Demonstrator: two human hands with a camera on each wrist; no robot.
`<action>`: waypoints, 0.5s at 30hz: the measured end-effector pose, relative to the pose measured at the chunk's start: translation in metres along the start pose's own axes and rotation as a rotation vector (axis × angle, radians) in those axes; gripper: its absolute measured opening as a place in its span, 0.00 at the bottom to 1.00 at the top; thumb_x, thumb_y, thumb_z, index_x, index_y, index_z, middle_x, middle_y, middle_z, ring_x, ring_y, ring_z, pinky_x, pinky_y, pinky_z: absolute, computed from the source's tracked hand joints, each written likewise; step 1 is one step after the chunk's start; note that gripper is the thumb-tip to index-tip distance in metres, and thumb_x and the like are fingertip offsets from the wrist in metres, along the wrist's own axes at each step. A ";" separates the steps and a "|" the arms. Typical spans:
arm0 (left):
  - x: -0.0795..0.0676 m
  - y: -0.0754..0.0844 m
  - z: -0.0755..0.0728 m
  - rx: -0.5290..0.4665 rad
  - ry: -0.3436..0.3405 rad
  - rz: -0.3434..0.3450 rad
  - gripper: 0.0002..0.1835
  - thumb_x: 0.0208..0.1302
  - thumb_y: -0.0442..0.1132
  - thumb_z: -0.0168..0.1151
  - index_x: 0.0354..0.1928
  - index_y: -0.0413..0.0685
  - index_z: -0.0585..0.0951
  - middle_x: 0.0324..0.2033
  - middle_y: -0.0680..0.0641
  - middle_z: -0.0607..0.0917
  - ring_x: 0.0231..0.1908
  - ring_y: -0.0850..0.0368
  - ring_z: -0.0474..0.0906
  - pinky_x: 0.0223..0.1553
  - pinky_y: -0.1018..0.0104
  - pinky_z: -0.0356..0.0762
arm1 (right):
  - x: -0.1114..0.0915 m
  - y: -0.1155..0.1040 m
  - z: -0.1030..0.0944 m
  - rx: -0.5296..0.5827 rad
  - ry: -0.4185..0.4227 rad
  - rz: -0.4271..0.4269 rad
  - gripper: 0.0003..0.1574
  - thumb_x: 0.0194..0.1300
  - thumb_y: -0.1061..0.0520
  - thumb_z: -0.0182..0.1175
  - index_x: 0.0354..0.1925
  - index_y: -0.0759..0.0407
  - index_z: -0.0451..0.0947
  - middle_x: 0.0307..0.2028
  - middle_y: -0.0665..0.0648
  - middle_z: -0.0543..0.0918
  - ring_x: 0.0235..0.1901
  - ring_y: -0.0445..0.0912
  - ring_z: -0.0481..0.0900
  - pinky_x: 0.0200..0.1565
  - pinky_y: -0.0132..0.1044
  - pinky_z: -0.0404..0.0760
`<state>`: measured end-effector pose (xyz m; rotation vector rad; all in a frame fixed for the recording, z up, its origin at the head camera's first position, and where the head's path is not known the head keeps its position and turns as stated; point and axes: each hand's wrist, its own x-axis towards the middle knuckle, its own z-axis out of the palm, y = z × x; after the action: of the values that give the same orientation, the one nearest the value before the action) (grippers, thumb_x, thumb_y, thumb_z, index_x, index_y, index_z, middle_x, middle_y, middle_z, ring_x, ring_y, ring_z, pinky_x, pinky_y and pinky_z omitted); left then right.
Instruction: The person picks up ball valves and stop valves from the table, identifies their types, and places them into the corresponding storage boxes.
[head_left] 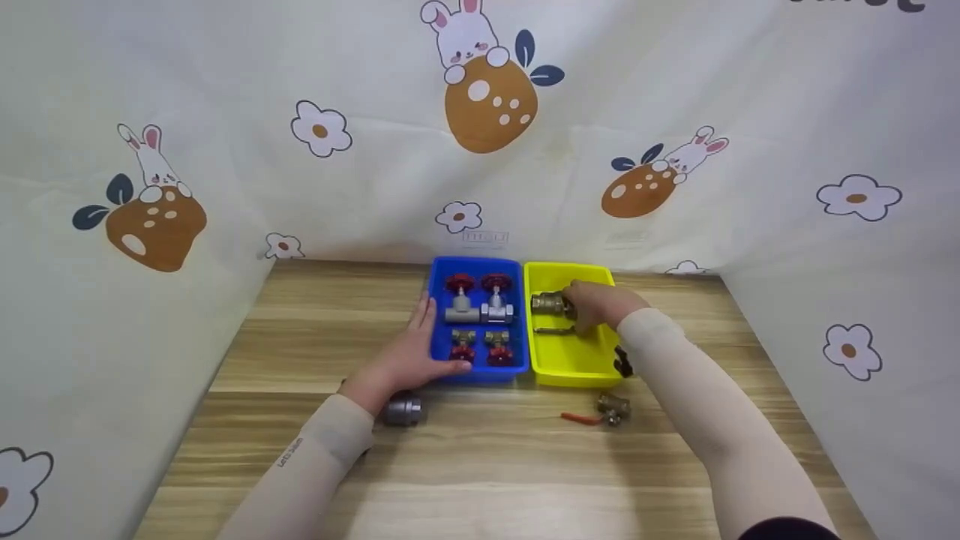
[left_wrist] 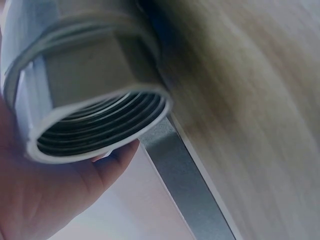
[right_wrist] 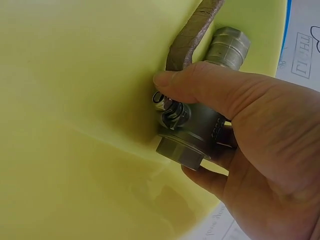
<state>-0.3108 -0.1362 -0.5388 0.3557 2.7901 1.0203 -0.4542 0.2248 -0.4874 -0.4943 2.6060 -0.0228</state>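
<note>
My right hand (head_left: 600, 304) reaches into the yellow tray (head_left: 574, 373) and grips a brass ball valve (right_wrist: 187, 130). In the right wrist view, the thumb lies across the valve by its stem and lever, with fingers under the body. My left hand (head_left: 409, 349) rests along the blue tray (head_left: 487, 373), fingers at its left wall and thumb over the front rim. Beside the left wrist, a grey metal threaded fitting (head_left: 405, 409) lies on the table; its threaded opening (left_wrist: 102, 125) is large in the left wrist view, overlapping the hand.
Inside the blue tray are two larger valves with red handwheels (head_left: 496, 300) and two small brass valves (head_left: 463, 345). A ball valve with a red lever (head_left: 613, 407) lies before the yellow tray. A printed cloth wall (head_left: 375, 195) stands behind the wooden table (head_left: 480, 472).
</note>
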 end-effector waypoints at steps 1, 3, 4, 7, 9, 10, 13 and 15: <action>0.000 0.000 0.000 -0.001 0.001 0.001 0.79 0.57 0.80 0.74 0.90 0.44 0.39 0.89 0.44 0.30 0.82 0.26 0.57 0.79 0.35 0.62 | 0.000 0.000 0.000 0.005 -0.003 0.005 0.37 0.66 0.61 0.78 0.71 0.54 0.78 0.56 0.58 0.80 0.55 0.57 0.77 0.67 0.57 0.79; 0.001 -0.001 0.001 -0.001 0.001 0.002 0.79 0.57 0.80 0.74 0.90 0.44 0.39 0.89 0.44 0.30 0.82 0.26 0.57 0.79 0.35 0.62 | 0.001 0.000 0.000 0.013 -0.009 0.004 0.38 0.66 0.61 0.78 0.72 0.54 0.78 0.56 0.58 0.80 0.55 0.57 0.77 0.68 0.57 0.79; 0.001 -0.001 0.001 -0.001 0.002 0.003 0.79 0.57 0.80 0.74 0.90 0.44 0.39 0.89 0.43 0.30 0.82 0.26 0.57 0.79 0.35 0.63 | 0.001 0.000 0.000 0.015 -0.011 0.004 0.39 0.66 0.61 0.78 0.72 0.54 0.78 0.56 0.58 0.80 0.55 0.57 0.77 0.68 0.57 0.79; 0.001 -0.002 0.002 -0.005 0.001 0.003 0.77 0.59 0.77 0.75 0.90 0.44 0.39 0.89 0.44 0.30 0.82 0.26 0.56 0.79 0.34 0.62 | 0.000 0.000 -0.001 0.018 -0.012 0.001 0.39 0.67 0.61 0.78 0.73 0.54 0.77 0.57 0.59 0.79 0.55 0.57 0.77 0.68 0.58 0.79; 0.001 -0.003 0.002 -0.008 0.002 0.005 0.77 0.60 0.76 0.76 0.90 0.44 0.39 0.89 0.43 0.30 0.82 0.26 0.55 0.79 0.34 0.61 | -0.001 0.000 -0.001 0.023 -0.014 0.003 0.39 0.67 0.61 0.77 0.73 0.54 0.77 0.57 0.58 0.79 0.56 0.57 0.77 0.68 0.58 0.79; 0.002 -0.003 0.002 -0.007 0.004 0.005 0.76 0.60 0.75 0.76 0.90 0.43 0.39 0.89 0.43 0.30 0.82 0.26 0.55 0.79 0.34 0.61 | -0.001 0.000 -0.001 0.028 -0.014 0.006 0.39 0.67 0.61 0.77 0.73 0.54 0.77 0.57 0.58 0.79 0.56 0.57 0.77 0.68 0.58 0.78; 0.001 -0.003 0.001 0.001 0.005 0.004 0.77 0.58 0.78 0.75 0.90 0.44 0.39 0.89 0.43 0.31 0.82 0.26 0.56 0.79 0.35 0.62 | -0.001 0.000 -0.001 0.032 -0.015 0.006 0.39 0.67 0.62 0.77 0.73 0.54 0.77 0.57 0.58 0.79 0.56 0.57 0.77 0.68 0.58 0.78; 0.000 -0.002 0.001 0.004 0.006 0.002 0.78 0.58 0.79 0.74 0.90 0.44 0.40 0.89 0.44 0.31 0.82 0.26 0.57 0.79 0.34 0.63 | -0.001 0.001 -0.001 0.027 -0.016 0.001 0.38 0.68 0.61 0.76 0.73 0.54 0.77 0.57 0.58 0.79 0.56 0.57 0.77 0.68 0.57 0.78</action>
<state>-0.3115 -0.1370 -0.5409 0.3571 2.7981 1.0180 -0.4544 0.2256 -0.4862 -0.4819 2.5874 -0.0529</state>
